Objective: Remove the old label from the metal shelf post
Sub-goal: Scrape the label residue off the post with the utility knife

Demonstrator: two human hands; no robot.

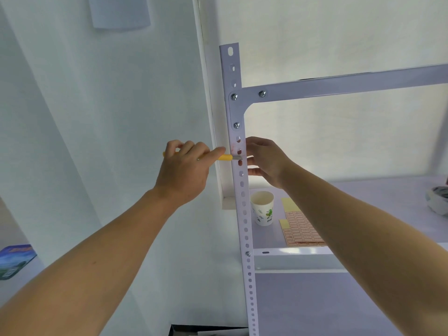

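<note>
Scraping step: left hand (184, 170) grips a yellow-handled utility knife (226, 157) against the reddish old label (233, 148) on the white perforated metal shelf post (244, 214); right hand (265, 161), at three o'clock, holds the post. Next: keep the blade shallow.

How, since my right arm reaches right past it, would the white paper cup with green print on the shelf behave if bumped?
The white paper cup looks empty, so it is probably very light and slides easily. It stands upright on a narrower base, so it may tip, then roll in a curve.
</note>
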